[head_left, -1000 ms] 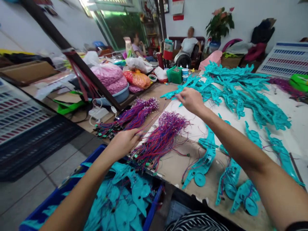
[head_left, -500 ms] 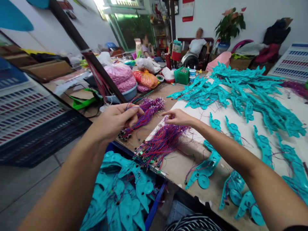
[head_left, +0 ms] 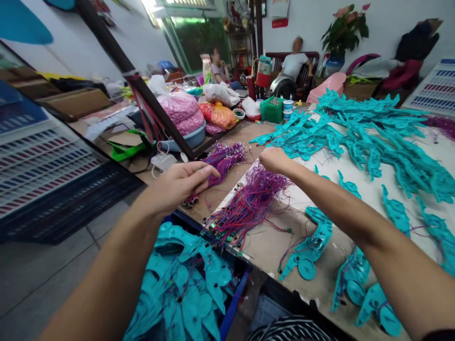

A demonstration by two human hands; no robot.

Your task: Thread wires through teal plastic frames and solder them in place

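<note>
Left of the middle of the frame, the left hand [head_left: 185,183] is half closed, its fingers bent and the thumb drawn in close to the forefinger; whether a fine wire is pinched there cannot be told. It overlaps part of a bundle of thin purple, red and blue wires with pale tips [head_left: 228,158], lying just above centre. The right hand [head_left: 274,160], slightly right of centre, is curled into a loose fist, its fingertips hidden, so its hold cannot be made out. Just below it in the frame, a larger loose bundle of thin red, blue and purple wires with small green ends [head_left: 247,201] spreads across the brown tabletop [head_left: 265,253] and the corner of a flat white sheet [head_left: 370,190]. At lower centre, a blue plastic bin [head_left: 232,305] is heaped with flat turquoise plastic pieces [head_left: 190,289]. A long turquoise plastic piece with a round disc [head_left: 314,244] lies right of the larger bundle, with similar ones at lower right. A big pile of jagged turquoise plastic parts [head_left: 359,125] fills the upper right, and a green plastic box [head_left: 275,112] stands at upper centre.
</note>
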